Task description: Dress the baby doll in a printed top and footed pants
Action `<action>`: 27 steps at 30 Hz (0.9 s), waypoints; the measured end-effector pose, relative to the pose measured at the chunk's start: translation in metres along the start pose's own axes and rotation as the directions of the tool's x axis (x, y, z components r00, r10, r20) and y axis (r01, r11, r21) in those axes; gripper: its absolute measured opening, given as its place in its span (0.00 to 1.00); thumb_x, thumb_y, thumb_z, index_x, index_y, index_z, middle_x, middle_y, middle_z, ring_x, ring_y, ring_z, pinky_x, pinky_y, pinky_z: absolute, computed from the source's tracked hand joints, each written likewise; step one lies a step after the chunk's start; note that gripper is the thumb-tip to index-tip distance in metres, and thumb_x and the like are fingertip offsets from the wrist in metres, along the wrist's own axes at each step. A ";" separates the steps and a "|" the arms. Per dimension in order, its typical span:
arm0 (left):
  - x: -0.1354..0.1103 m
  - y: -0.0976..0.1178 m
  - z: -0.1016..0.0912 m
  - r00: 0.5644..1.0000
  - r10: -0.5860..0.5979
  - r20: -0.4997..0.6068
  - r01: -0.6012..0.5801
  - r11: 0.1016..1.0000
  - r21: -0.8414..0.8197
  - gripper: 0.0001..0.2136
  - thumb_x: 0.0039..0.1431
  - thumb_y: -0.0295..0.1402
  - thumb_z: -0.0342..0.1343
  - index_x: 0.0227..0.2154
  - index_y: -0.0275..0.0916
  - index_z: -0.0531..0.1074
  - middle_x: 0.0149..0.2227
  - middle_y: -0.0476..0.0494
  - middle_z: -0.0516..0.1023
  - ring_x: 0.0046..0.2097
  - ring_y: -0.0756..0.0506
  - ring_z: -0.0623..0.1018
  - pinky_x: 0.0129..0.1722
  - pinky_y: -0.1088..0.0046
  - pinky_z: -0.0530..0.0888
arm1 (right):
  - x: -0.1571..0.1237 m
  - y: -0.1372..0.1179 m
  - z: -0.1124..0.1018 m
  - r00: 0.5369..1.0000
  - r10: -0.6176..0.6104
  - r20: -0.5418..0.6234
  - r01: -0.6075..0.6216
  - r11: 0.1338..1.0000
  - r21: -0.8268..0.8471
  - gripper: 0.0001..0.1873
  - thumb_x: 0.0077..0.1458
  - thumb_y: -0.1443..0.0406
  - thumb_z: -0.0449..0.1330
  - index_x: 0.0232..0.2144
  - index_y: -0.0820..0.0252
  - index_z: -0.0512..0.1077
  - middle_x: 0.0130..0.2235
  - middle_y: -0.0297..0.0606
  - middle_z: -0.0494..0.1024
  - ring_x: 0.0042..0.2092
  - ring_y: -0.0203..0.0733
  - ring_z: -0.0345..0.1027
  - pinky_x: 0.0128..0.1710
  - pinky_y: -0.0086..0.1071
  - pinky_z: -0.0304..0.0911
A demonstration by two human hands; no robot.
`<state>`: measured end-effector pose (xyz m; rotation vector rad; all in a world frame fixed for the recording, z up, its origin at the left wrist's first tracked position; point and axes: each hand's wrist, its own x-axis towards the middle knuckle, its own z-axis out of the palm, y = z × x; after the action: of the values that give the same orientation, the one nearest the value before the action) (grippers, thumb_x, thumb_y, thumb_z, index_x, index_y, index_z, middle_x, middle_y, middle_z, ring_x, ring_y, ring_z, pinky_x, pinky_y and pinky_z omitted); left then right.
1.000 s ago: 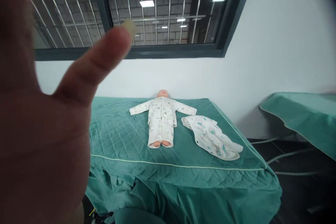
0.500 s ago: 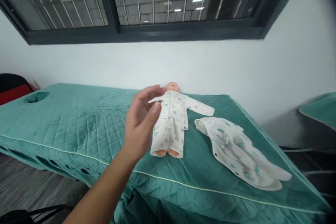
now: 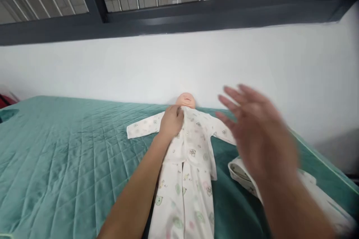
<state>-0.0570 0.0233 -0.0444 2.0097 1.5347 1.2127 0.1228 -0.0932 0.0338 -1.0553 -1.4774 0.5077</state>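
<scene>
A baby doll [image 3: 186,99] lies on its back, dressed in a white printed long-sleeved shirt [image 3: 198,134] and matching trousers [image 3: 196,198]. Its sleeves spread out to both sides. My left hand [image 3: 171,120] rests at the shirt's collar and upper chest, its fingers bent together over the cloth; the fingertips are partly hidden. Blurred by motion, my right hand [image 3: 256,130] hovers over the doll's right-side sleeve in view, fingers spread, holding nothing. Under my right forearm lies a white printed baby garment [image 3: 242,175], partly covered.
A green quilted cover [image 3: 84,164] spreads over the bed. Behind the doll rises a white wall [image 3: 112,71] with a dark window frame [image 3: 196,15] and bars beyond it. Something red [image 3: 5,101] shows at the far left.
The view has moved closer to the doll. My left hand has gone from hovering beside the shirt to touching its collar. My right hand has come into view over the right sleeve.
</scene>
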 end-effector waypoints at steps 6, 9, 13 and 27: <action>0.000 -0.015 -0.001 0.991 0.106 0.086 -0.096 0.989 -0.115 0.17 0.71 0.34 0.44 0.54 0.41 0.75 0.60 0.42 0.76 0.65 0.43 0.69 0.69 0.59 0.61 | 0.017 0.101 0.071 0.971 0.221 0.091 -0.210 0.971 -0.117 0.26 0.60 0.52 0.58 0.58 0.52 0.67 0.63 0.44 0.70 0.66 0.54 0.61 0.68 0.55 0.54; -0.003 -0.014 0.000 0.993 0.075 0.092 -0.064 0.992 -0.113 0.18 0.70 0.35 0.45 0.55 0.42 0.74 0.63 0.43 0.72 0.67 0.43 0.66 0.71 0.59 0.59 | 0.013 0.114 0.068 0.960 0.221 0.174 -0.198 0.970 -0.139 0.26 0.61 0.50 0.57 0.58 0.52 0.68 0.65 0.42 0.67 0.67 0.52 0.58 0.70 0.53 0.51; -0.005 -0.014 0.002 0.992 0.066 0.104 -0.054 0.992 -0.111 0.18 0.71 0.36 0.44 0.56 0.41 0.74 0.63 0.43 0.72 0.66 0.43 0.68 0.69 0.59 0.61 | 0.010 0.110 0.061 0.957 0.197 0.211 -0.166 0.974 -0.154 0.26 0.62 0.49 0.56 0.59 0.50 0.69 0.68 0.40 0.64 0.70 0.50 0.53 0.72 0.50 0.47; -0.002 -0.018 0.001 0.990 0.090 0.106 -0.075 0.987 -0.140 0.18 0.70 0.36 0.44 0.55 0.44 0.75 0.61 0.44 0.75 0.64 0.43 0.70 0.68 0.60 0.63 | 0.012 0.113 0.063 0.945 0.193 0.263 -0.145 0.971 -0.192 0.26 0.63 0.49 0.54 0.61 0.46 0.69 0.70 0.34 0.61 0.72 0.47 0.48 0.73 0.49 0.43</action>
<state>-0.0673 0.0279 -0.0582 2.0330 1.2923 1.1804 0.1002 -0.0115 -0.0646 -1.2944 -1.7105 0.6854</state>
